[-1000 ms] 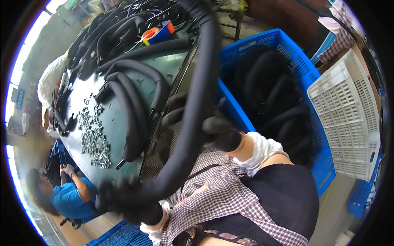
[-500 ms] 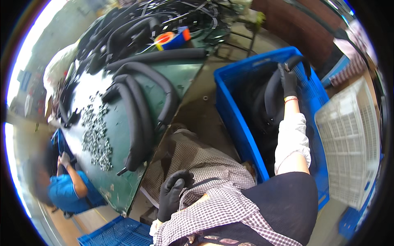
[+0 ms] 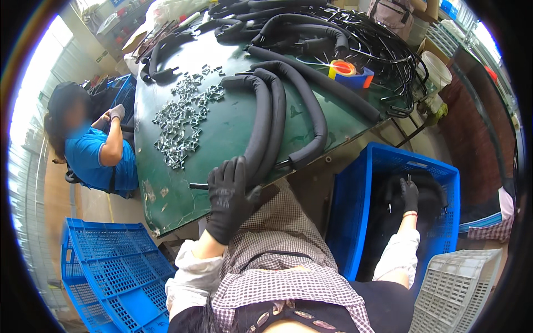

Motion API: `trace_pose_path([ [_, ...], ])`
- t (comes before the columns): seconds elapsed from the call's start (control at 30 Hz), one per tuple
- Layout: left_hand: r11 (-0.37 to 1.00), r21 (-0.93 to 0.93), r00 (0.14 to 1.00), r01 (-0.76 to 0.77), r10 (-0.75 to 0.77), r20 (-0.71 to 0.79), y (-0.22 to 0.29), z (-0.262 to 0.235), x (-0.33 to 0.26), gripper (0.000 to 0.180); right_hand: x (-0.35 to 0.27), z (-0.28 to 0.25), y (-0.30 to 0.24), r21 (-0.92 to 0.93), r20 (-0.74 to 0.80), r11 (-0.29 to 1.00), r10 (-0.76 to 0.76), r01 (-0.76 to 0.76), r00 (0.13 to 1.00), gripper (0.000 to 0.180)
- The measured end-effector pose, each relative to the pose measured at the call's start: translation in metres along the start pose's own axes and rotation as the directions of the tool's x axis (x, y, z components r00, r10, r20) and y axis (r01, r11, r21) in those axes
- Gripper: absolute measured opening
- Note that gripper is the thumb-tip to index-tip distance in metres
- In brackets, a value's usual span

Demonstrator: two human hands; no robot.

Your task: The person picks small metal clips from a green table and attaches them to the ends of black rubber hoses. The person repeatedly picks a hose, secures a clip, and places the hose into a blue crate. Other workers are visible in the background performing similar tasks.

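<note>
My left hand [image 3: 229, 195], in a black glove, rests with fingers spread on the near end of a bent black foam-covered tube [image 3: 265, 119] at the front edge of the green table [image 3: 222, 133]. My right hand [image 3: 410, 194], also gloved in black, reaches down into a blue crate [image 3: 355, 222] on my right, among black tubes [image 3: 427, 186] lying inside; whether it grips one is hidden. A second long foam tube [image 3: 313, 100] lies beside the first. A heap of small silver metal clips [image 3: 179, 119] is spread on the table to the left.
A tangle of black tubes and wire [image 3: 333, 28] covers the table's far side, with an orange tape roll [image 3: 343, 67] and blue box. A person in a blue shirt [image 3: 94, 155] sits at the left. An empty blue crate [image 3: 111, 266] lower left, a white crate [image 3: 461, 294] lower right, a white bucket [image 3: 436, 69].
A long black tube I held with both hands a second ago is gone from them. My right hand went into the blue crate; my left hand rose onto a tube at the table edge.
</note>
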State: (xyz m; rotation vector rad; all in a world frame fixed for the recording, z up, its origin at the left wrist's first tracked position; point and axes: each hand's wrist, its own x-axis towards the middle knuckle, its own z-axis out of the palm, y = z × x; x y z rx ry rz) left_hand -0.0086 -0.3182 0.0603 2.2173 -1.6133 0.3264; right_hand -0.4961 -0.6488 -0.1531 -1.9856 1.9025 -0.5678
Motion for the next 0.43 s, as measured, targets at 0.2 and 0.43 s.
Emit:
trace_pose_path([
  [0.2,0.981,-0.139,0.989,0.137,-0.127,0.080,-0.032,0.014,0.015,0.070,-0.040,-0.042,-0.088,0.176,-0.105,0.974,-0.127,0.144,0.986,0.036],
  [0.43,0.744,-0.661,0.861,0.101,-0.398,-0.317,-0.035,-0.056,-0.033,0.072,-0.150,-0.068,-0.291,0.642,0.376,0.766,-0.345,0.027,0.860,0.028],
])
